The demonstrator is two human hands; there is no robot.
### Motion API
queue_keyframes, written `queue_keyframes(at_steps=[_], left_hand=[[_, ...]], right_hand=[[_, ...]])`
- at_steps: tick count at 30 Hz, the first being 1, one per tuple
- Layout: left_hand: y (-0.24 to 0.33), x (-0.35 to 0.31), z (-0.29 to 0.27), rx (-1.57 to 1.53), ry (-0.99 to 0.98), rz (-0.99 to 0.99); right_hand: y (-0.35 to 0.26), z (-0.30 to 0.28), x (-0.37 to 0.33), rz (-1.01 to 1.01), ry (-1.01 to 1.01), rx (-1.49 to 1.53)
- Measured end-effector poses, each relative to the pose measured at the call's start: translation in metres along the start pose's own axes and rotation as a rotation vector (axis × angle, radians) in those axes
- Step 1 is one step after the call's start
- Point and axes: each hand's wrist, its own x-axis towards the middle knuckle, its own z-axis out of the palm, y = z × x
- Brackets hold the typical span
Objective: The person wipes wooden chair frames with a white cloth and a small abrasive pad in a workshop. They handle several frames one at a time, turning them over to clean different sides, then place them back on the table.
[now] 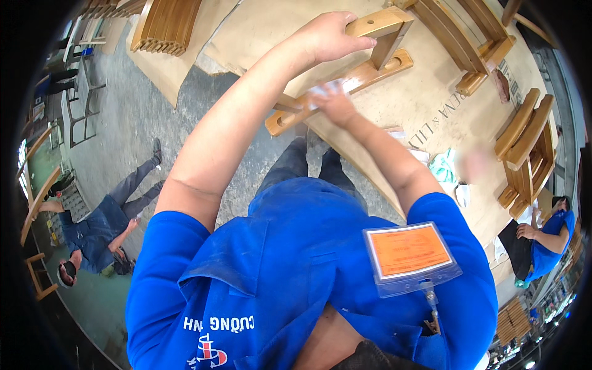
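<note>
A varnished brown wooden frame (394,63), made of long rails joined by short crosspieces, stands at the edge of a cardboard-covered table. My left hand (330,38) is closed round the end of its upper rail, thumb on the near side. Lower down, my right hand (336,103) presses a crumpled white cloth (317,94) against the lower rail. That hand is slightly blurred, and its fingers partly cover the cloth. An oblong slot shows near each end of the lower rail.
More wooden frames (529,148) lie along the right of the cardboard (376,132). Stacked slats (165,28) sit at the far left. Pale green and white cloths (443,166) lie right of my forearm. One co-worker (102,228) is at left, another (549,234) at right.
</note>
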Motion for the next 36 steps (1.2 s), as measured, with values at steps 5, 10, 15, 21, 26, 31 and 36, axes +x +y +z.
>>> queue_keyframes(at_steps=[5,10,15,21,26,31,36], left_hand=[[0.0,0.001,-0.006,0.001,-0.02,0.005],[0.001,0.0,-0.005,-0.043,-0.023,-0.021],[-0.002,-0.002,-0.003,-0.036,-0.02,-0.002],[-0.002,0.0,-0.007,-0.036,-0.052,-0.032],[-0.001,-0.001,-0.005,-0.045,-0.038,-0.024],[0.002,-0.001,-0.012,-0.043,-0.067,-0.055],[0.004,-0.002,-0.02,-0.073,-0.065,-0.125]], right_hand=[[0.016,-0.002,0.0,-0.176,0.006,0.039],[0.012,0.0,-0.026,0.261,0.005,-0.077],[-0.03,0.021,-0.034,-0.05,0.089,0.068],[0.017,0.016,-0.045,0.176,0.048,0.008],[-0.033,0.032,-0.032,0.173,0.197,0.204],[-0.021,0.03,-0.037,0.038,0.085,-0.101],[0.073,-0.022,-0.073,0.429,0.041,-0.027]])
